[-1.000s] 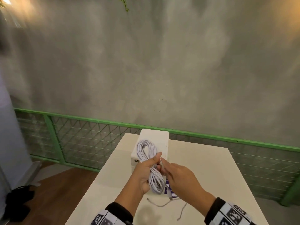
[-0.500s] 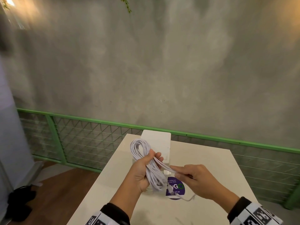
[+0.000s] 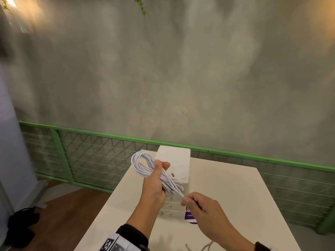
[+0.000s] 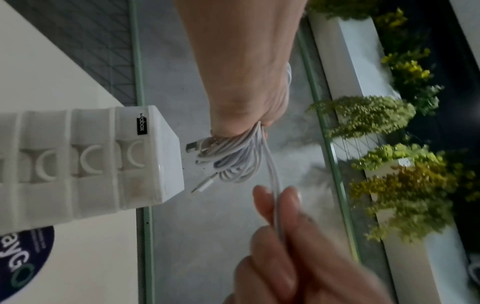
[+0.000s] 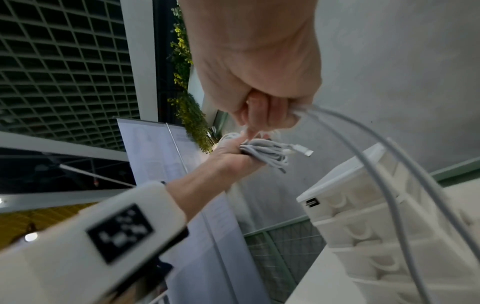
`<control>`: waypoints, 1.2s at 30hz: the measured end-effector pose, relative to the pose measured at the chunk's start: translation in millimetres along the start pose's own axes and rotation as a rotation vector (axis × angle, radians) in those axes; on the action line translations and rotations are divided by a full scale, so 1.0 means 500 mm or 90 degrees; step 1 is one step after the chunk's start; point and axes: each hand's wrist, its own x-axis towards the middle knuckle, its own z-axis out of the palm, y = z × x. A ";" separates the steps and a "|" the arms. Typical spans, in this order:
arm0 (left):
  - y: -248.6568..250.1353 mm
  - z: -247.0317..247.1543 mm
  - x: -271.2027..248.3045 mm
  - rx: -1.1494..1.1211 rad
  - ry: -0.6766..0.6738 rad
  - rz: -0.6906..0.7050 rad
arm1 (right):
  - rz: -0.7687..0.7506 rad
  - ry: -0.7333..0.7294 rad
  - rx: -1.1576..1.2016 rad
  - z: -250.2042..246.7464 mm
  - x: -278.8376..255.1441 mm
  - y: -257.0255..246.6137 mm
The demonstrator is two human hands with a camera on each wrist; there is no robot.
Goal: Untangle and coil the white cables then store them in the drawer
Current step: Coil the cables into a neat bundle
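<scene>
Two hands share the white cable bundle: head view, my left hand fists the coil above the white drawer unit, my right hand at five o'clock pinches loose strands. Left wrist view: limp, light loops and dangling USB plugs; grip the bundle's waist. Right wrist view: strands trail from curled fingers toward the table; open room at three o'clock.

Your cream-white surface carries a white stack of drawers near its far edge, standing upright. A round purple sticker lies flat just beside the unit's near base. Loose white cable ends trail across the near edge.
</scene>
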 end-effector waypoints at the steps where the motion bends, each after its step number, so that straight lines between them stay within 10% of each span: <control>1: 0.003 0.000 0.001 -0.040 -0.004 -0.008 | 0.027 -0.044 0.045 -0.002 -0.002 -0.001; 10: 0.008 0.049 -0.063 -0.262 -0.167 -0.122 | 0.123 -0.347 0.238 0.006 0.020 -0.003; 20: -0.015 0.019 -0.095 -0.029 -0.216 -0.229 | 0.097 -0.183 0.056 -0.080 0.107 0.046; 26: -0.019 0.015 -0.101 -0.118 -0.270 -0.354 | 0.079 -0.238 0.033 -0.111 0.123 0.058; 36: -0.054 -0.005 -0.074 0.121 -0.253 -0.326 | -0.023 -0.103 -0.307 -0.148 0.137 -0.006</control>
